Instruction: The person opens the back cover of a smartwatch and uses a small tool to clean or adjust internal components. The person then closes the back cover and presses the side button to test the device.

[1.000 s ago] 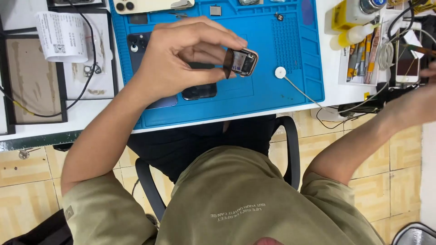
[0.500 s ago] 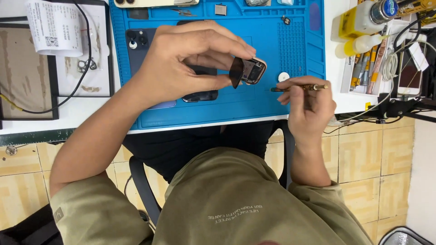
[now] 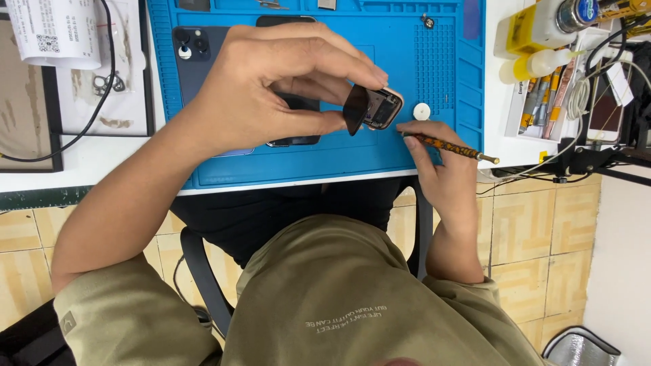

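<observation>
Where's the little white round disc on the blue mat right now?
In the head view, the white round disc lies on the blue mat, right of centre, just right of the opened watch and just above the right hand holding the screwdriver.

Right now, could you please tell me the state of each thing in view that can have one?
Smartwatch: opened, dark screen hinged away from its body, pinched in the left hand.
Screwdriver: gripped in the right hand, tip towards the smartwatch.
Dark phone: lying back up on the blue mat.
Yellow bottle: lying on its side, capped.
Paper slip: curled.
</observation>
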